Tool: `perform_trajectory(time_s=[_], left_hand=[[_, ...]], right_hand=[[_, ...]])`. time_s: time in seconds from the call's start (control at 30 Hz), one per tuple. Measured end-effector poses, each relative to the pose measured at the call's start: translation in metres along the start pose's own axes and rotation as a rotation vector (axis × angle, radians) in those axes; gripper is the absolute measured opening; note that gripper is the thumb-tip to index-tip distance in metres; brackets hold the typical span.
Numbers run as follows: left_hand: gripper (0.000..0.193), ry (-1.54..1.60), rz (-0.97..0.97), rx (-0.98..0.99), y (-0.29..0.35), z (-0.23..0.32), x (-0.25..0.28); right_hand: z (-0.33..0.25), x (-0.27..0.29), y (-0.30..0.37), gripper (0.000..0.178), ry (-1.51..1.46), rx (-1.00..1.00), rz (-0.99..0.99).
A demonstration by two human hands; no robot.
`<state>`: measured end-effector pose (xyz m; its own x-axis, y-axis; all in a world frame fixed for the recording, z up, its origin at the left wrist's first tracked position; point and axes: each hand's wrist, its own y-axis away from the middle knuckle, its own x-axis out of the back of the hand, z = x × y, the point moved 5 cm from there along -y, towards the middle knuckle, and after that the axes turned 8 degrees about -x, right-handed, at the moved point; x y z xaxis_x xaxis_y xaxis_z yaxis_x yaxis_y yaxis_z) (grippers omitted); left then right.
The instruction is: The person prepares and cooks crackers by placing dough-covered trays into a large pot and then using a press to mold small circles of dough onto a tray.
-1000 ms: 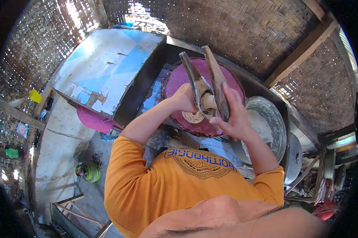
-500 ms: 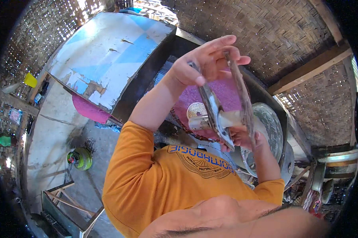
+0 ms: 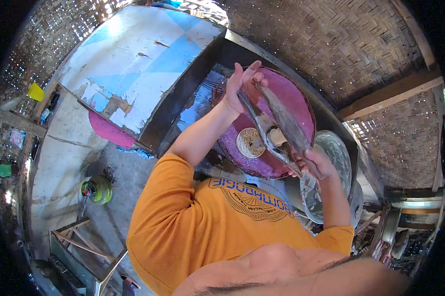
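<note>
Between my two hands I hold a wooden hand press [image 3: 287, 118], made of two long worn bars with a pale cylinder [image 3: 276, 136] set between them. My left hand [image 3: 243, 85] is at the upper ends of the bars, its fingers loosely bent around them. Around the lower ends my right hand [image 3: 317, 165] is closed. Below the press is a round pink surface [image 3: 291, 91] with a dark rim. On it lies a small round cream-coloured disc [image 3: 251, 143] with a brownish patch, beside the cylinder's lower end.
A wide metal basin [image 3: 338, 153] smeared with pale residue stands by my right forearm. Left of the pink surface is a large board [image 3: 133, 64] with peeling blue-and-white covering. A green gas cylinder [image 3: 102, 190] stands on the floor; a wooden frame [image 3: 87, 246] is lower left.
Both hands have lowered the press toward the pink surface. Its cylinder, which pointed left, now tips downward near the cream disc. My left hand has come down and left.
</note>
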<state>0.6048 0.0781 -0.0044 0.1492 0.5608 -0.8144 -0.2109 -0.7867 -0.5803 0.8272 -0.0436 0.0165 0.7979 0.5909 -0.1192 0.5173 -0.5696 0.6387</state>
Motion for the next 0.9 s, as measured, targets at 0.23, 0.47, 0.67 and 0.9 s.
perform_trajectory(time_s=[0.23,0.47,0.67,0.9], left_hand=[[0.052,-0.035,0.041,-0.086,-0.001,0.020,-0.009],[0.054,0.052,0.004,-0.019,0.005,0.007,0.007],[0.061,-0.168,0.102,0.155,-0.010,0.007,-0.038],[0.054,-1.529,0.030,0.092,0.034,-0.002,-0.020]], right_hand=[[0.000,-0.011,-0.016,0.065,0.066,-0.002,0.039],[-0.008,-0.027,-0.001,0.062,0.017,0.010,0.003],[-0.036,-0.025,0.013,0.085,-0.034,0.257,0.115],[-0.060,-0.032,-0.038,0.075,-0.059,0.552,-0.029]])
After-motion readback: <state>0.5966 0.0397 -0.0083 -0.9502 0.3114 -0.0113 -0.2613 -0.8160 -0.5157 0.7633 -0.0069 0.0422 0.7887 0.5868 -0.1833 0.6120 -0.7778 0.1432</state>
